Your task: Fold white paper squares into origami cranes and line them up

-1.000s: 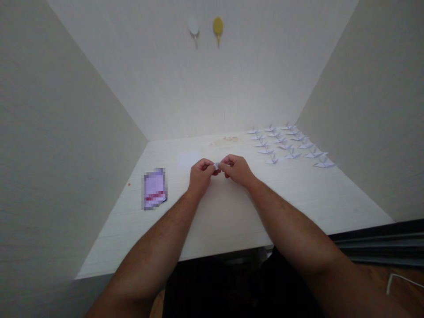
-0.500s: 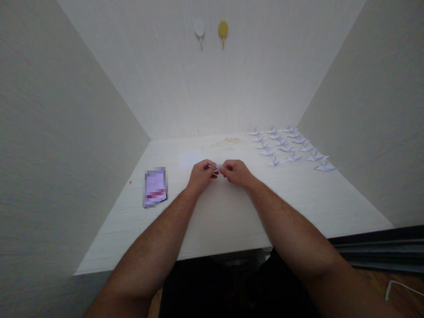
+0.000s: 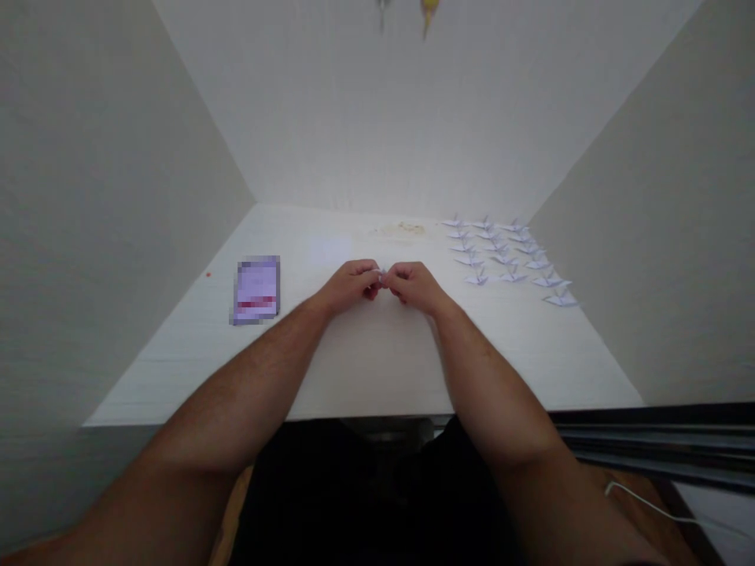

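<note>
Between my fingertips, over the middle of the white table, is a small piece of folded white paper, mostly hidden by the fingers. My left hand pinches it from the left side. From the right, my right hand grips it with thumb and forefinger, and the two hands almost touch. Several white paper cranes stand in rows at the back right of the table. Behind my left hand lies a pale sheet of paper.
A blurred purple rectangular item lies on the left of the table, with a tiny orange spot beside it. Tan marks show near the back wall. Two hooks, one yellow, hang high on that wall. Side walls enclose the table.
My head view has tilted and shifted, so the table sits higher in the picture. My hands have drawn closer together around the paper, covering more of it.
</note>
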`<state>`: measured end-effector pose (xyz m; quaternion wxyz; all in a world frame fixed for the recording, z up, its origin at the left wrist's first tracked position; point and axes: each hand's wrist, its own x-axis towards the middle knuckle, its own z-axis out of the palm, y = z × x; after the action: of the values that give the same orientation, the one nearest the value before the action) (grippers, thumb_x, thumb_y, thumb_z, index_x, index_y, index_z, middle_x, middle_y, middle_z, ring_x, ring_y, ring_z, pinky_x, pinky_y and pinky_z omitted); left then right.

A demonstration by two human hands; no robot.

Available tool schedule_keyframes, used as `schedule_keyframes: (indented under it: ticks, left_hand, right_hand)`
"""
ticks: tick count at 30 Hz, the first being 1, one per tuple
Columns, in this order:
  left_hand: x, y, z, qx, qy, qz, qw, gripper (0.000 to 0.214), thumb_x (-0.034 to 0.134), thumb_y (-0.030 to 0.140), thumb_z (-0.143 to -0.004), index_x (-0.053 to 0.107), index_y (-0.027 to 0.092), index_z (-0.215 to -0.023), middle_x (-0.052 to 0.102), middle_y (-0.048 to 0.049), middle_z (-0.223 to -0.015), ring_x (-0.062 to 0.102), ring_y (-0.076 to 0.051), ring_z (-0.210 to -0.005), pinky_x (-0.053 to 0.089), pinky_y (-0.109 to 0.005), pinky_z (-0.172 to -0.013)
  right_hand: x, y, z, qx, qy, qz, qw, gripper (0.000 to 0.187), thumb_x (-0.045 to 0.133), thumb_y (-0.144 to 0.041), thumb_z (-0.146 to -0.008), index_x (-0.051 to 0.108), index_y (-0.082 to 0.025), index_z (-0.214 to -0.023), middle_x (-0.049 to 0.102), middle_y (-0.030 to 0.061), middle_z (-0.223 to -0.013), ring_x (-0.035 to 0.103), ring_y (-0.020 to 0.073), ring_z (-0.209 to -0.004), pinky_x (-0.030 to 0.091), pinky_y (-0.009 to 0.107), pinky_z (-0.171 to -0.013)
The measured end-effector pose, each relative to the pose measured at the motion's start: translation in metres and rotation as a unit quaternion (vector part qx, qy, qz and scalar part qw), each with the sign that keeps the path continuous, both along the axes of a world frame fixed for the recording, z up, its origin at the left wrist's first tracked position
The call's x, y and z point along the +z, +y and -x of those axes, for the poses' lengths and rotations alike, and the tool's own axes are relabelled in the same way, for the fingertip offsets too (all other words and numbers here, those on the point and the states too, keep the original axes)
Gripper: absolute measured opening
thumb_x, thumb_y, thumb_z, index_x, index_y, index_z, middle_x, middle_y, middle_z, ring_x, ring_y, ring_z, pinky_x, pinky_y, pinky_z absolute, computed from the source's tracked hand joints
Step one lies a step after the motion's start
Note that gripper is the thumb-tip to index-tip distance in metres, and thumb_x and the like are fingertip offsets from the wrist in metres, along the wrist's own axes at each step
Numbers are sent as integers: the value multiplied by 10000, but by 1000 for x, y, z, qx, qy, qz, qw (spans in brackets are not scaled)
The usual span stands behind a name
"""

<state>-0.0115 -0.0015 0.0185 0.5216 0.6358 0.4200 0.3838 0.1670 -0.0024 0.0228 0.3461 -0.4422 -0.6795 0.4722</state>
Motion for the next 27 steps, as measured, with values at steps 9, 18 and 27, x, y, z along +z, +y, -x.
schedule_keyframes:
  ticks: [9,18,27]
  left_hand:
    - [5,-6,-2,-63,-248,127,958,206,739,304,-672,617,142,-633,599,-56,-590,549,-141,-517,446,-295,-526]
    - [0,-10,3,-27,-213,139,967,287,763,417,-649,651,153,-643,638,-106,-602,609,-211,-539,502,-376,-554]
    - [4,-10,1,-70,-268,124,953,337,786,452,-624,618,161,-595,621,-79,-629,597,-188,-579,523,-370,-609]
  right_hand:
    - [-1,-7,2,123,186,130,966,467,738,-620,-705,627,-168,-747,517,-69,-491,439,59,-414,387,186,-400]
    - [-3,-12,0,163,193,153,955,500,770,-643,-660,647,-168,-758,583,-56,-506,419,47,-374,395,185,-389]
    - [-3,-8,-3,128,210,152,957,531,830,-631,-577,592,-164,-661,590,-41,-529,442,46,-392,418,192,-397]
